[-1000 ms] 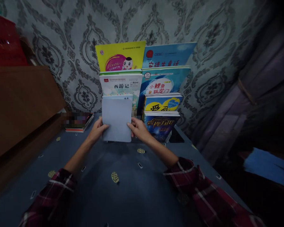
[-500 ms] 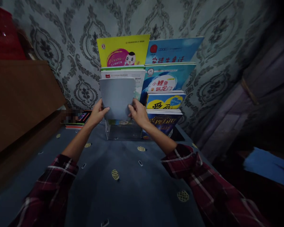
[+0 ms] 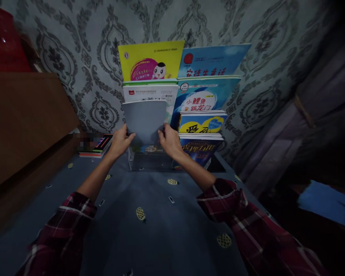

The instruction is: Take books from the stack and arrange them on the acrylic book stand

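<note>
Grey wall [image 3: 83, 30], dark damask motif. Light dim; far right in shadow. Brown panel [image 3: 25, 126] at left, tied purplish curtain [image 3: 281, 134] at right. Dark-blue surface [image 3: 158, 245], pineapple print.

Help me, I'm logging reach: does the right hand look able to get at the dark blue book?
Probably yes: the right hand is just beside the dark blue book, whose cover is largely exposed. It grips the grey book, though, so it would likely need to let go first.
</note>
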The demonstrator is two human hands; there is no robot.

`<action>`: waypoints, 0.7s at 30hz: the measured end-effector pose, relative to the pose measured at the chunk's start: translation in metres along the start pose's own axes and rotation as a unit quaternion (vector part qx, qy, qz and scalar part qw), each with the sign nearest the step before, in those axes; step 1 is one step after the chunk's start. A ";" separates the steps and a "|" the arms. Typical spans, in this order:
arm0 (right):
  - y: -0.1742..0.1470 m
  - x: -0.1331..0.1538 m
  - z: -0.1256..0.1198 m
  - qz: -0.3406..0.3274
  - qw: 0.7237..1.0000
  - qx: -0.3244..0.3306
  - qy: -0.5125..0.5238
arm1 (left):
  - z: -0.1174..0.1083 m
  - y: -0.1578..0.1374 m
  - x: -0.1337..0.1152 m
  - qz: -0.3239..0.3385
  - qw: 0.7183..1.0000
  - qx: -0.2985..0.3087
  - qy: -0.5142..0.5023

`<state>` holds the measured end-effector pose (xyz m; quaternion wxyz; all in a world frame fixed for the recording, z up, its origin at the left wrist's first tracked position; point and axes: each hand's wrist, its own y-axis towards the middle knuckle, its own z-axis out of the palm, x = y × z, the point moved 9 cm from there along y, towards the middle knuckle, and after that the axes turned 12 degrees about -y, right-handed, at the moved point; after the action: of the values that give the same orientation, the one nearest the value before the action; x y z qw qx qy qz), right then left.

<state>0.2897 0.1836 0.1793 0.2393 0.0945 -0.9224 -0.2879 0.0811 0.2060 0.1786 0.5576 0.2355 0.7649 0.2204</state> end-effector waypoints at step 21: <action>-0.024 -0.013 0.031 0.061 0.993 0.034 -0.092 | 0.002 -0.020 -0.001 0.008 0.976 -0.017 0.217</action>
<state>0.2869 0.1828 0.1382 0.1671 0.0191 -0.9539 -0.2487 0.0810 0.1900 0.1670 0.3802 0.1785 0.8621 0.2836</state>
